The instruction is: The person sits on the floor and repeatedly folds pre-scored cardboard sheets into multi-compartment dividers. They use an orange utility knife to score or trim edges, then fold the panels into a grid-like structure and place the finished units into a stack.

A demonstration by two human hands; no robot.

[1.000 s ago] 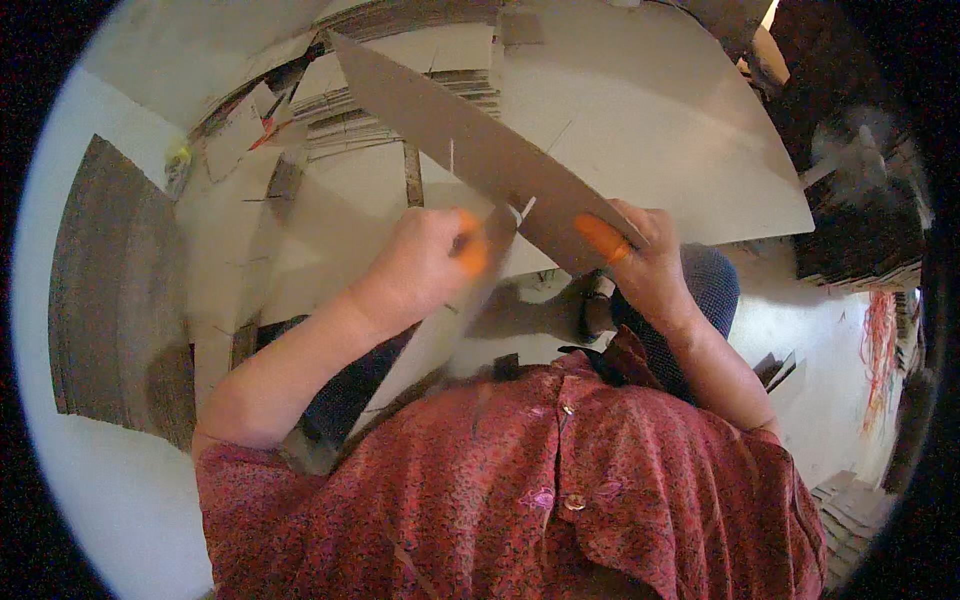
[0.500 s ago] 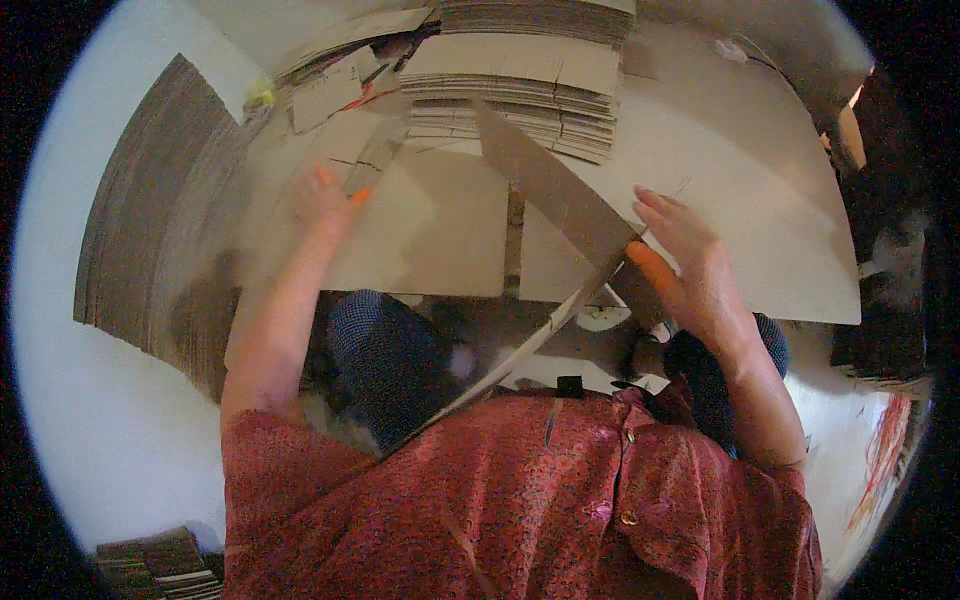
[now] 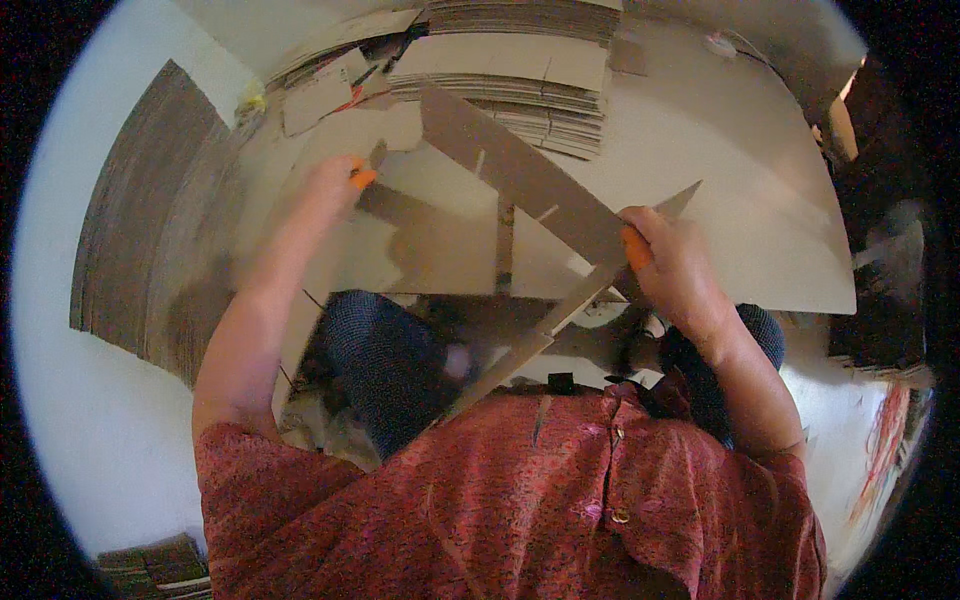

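Note:
My right hand [image 3: 675, 265], an orange cover on its thumb, is closed around slotted cardboard strips that cross each other. One long cardboard strip [image 3: 520, 165] slants up to the far left from that hand. Another, a crossing strip [image 3: 510, 365], runs down toward my shirt, and a pointed end shows beyond my fingers. My left hand [image 3: 338, 185], with orange covers on its fingertips, is closed on a separate cardboard strip [image 3: 378, 153]. Part of this strip lies hidden along my left forearm, where dark slots show. Motion blurs the left hand slightly.
Stacked cardboard strips [image 3: 500, 60] lie at the back of the pale table [image 3: 740, 180]. A large bundle of cardboard [image 3: 150, 220] stands at the left by the wall. More cardboard pieces [image 3: 160, 570] lie at the lower left. My knees are under the table's near edge.
My left hand has closed on a strip and lifted it from the table, its forearm swinging outward. The crossed strips have shifted slightly left, and my right fingers have curled around them.

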